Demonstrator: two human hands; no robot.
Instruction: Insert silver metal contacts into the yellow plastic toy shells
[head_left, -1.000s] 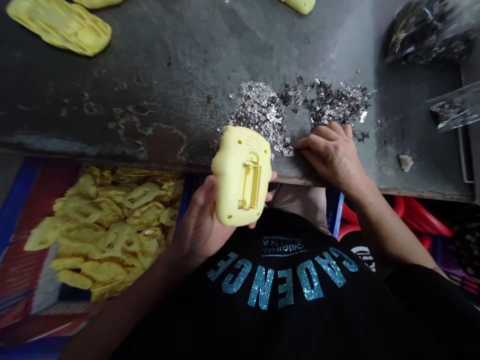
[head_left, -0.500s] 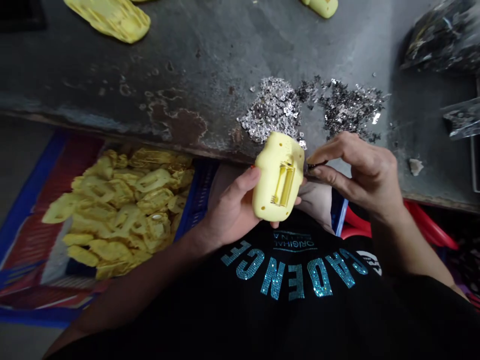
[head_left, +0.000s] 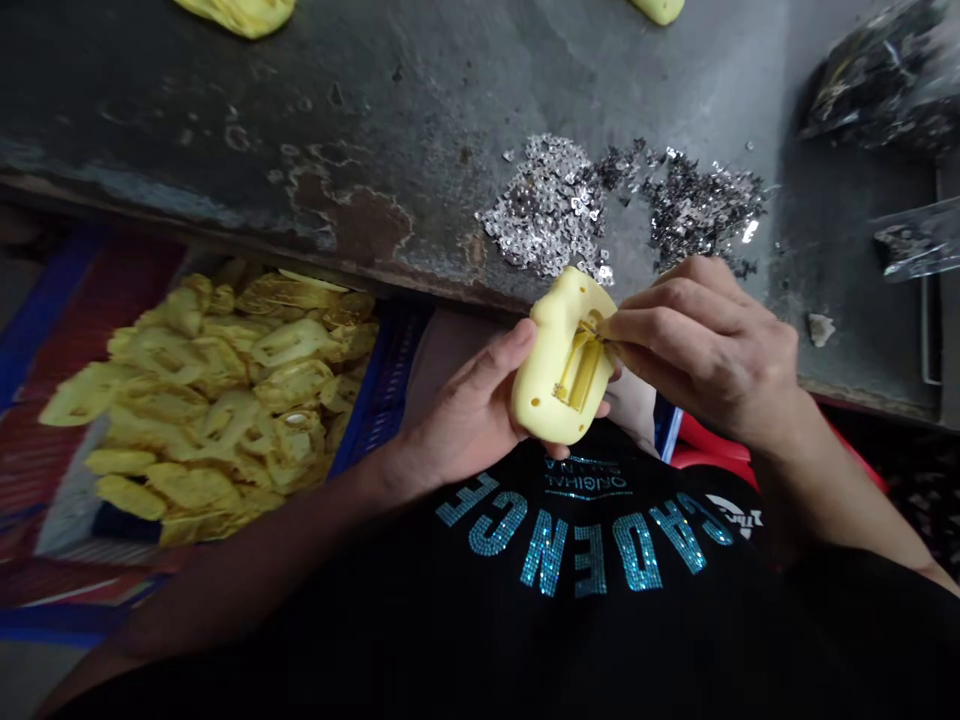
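A yellow plastic casing [head_left: 545,378] with a rectangular battery compartment and small screw holes is gripped in my left hand [head_left: 469,415], thumb on its left side and fingers beneath. My right hand [head_left: 697,345] is closed in a pinch at the upper end of the compartment, its fingertips touching the casing there. Whatever sits between those fingertips is hidden; a small dark metal piece showed there earlier. Just beyond the casing, on the worktable, lie a heap of small silvery metal plates [head_left: 546,205] and a darker heap of metal pieces [head_left: 701,208].
At lower left a blue and red crate [head_left: 367,410] holds many yellow plastic casing parts [head_left: 225,400]. The grey metal worktable [head_left: 420,110] carries more yellow parts [head_left: 251,12] at its far side. Plastic bags of metal pieces [head_left: 877,80] rest at the right.
My right hand has moved left, bringing its pinched fingertips from beside the casing onto the upper end of the compartment. The casing has tilted slightly in my left hand.
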